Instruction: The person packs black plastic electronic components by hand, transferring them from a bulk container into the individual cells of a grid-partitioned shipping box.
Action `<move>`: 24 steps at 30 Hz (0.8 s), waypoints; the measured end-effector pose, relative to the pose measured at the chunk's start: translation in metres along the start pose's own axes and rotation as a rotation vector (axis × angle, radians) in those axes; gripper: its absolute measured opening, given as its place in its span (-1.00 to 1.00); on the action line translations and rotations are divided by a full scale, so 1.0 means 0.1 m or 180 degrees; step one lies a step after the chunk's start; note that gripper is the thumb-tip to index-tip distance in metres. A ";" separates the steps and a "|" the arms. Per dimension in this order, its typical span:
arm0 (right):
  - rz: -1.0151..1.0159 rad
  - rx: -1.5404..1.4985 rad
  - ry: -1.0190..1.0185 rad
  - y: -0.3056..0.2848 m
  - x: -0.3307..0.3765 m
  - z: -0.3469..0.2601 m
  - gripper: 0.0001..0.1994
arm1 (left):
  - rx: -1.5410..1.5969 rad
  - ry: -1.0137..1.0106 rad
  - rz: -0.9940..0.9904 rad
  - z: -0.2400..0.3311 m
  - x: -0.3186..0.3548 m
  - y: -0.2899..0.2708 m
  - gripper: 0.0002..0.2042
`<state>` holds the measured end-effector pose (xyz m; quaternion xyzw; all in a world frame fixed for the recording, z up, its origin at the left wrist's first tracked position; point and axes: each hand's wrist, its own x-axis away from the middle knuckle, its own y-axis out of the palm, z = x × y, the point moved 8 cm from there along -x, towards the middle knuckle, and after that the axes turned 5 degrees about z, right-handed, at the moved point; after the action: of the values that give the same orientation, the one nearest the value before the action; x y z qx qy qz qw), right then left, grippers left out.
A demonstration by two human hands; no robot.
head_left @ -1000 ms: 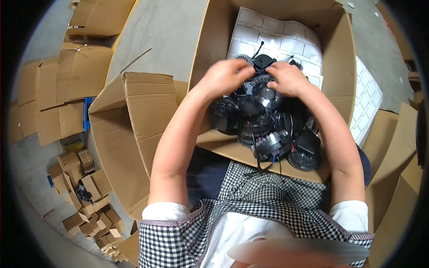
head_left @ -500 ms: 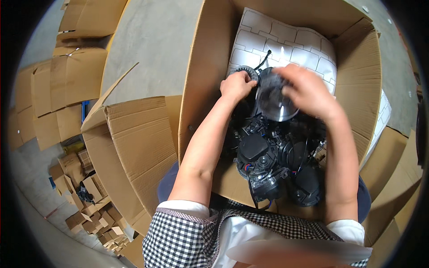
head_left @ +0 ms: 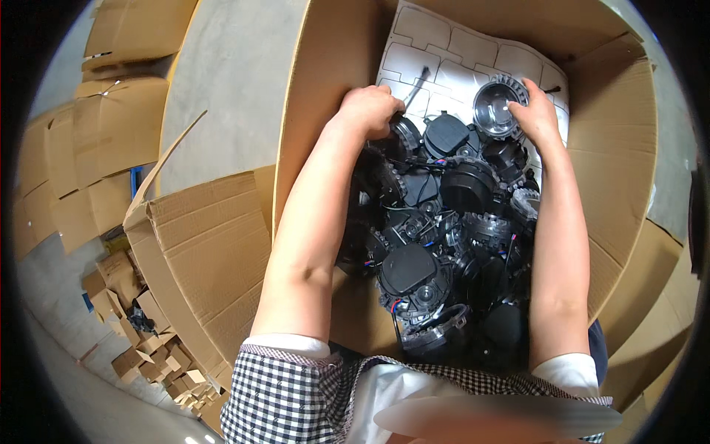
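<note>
From the head camera, both bare arms reach down into a big open cardboard box (head_left: 614,155) filled with a heap of black round parts (head_left: 444,244) tangled with thin wires. The left hand (head_left: 367,109) is curled over a black round part (head_left: 405,133) at the far left of the heap, fingers closed around its edge. The right hand (head_left: 534,112) rests against a round part with a shiny clear dish (head_left: 497,106) lying at the far end of the box on a white printed sheet (head_left: 444,52); its fingers touch the rim, but I cannot tell whether they clamp it. The step looks like sorting parts within the box. Lifting either piece would call for care, as wires may snag. Other boxes (head_left: 200,251) stand to the left.
</note>
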<state>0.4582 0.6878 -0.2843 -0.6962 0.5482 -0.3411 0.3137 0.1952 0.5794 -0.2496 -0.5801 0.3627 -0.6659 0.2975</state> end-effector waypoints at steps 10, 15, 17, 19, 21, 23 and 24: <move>0.0952 -0.1036 0.0195 -0.60 0.00 -0.20 -0.24 | 0.0367 -0.0610 0.4621 -0.13 0.11 -1.11 -0.46; 0.0888 -0.1375 0.0176 -0.46 -0.19 -0.37 -0.23 | 0.0691 -0.1706 0.3293 -0.44 -0.65 -0.19 -0.44; 0.1373 -0.0527 -0.0366 -0.42 -0.27 -0.60 -0.25 | 0.1191 -0.2052 0.3412 -0.42 -0.64 -0.06 -0.45; 0.1837 -0.0222 -0.0873 -0.26 -0.31 -0.87 -0.34 | 0.1643 -0.2241 0.3377 -0.41 -0.63 -0.06 -0.47; 0.1863 -0.0357 -0.1022 0.00 -0.36 -1.04 -0.36 | 0.2123 -0.2216 0.3641 -0.43 -0.58 -0.08 -0.45; 0.1766 -0.0545 -0.1332 0.32 -0.28 -1.22 -0.36 | 0.2145 -0.2178 0.3776 -0.42 -0.57 -0.06 -0.45; 0.1664 -0.0635 -0.1631 0.49 -0.21 -1.31 -0.35 | 0.2170 -0.2119 0.3909 -0.41 -0.56 -0.06 -0.44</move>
<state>0.3200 0.6905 -0.2523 -0.6227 0.6416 -0.0092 0.4478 0.1637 0.6344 -0.2780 -0.3211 0.2859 -0.2471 0.8684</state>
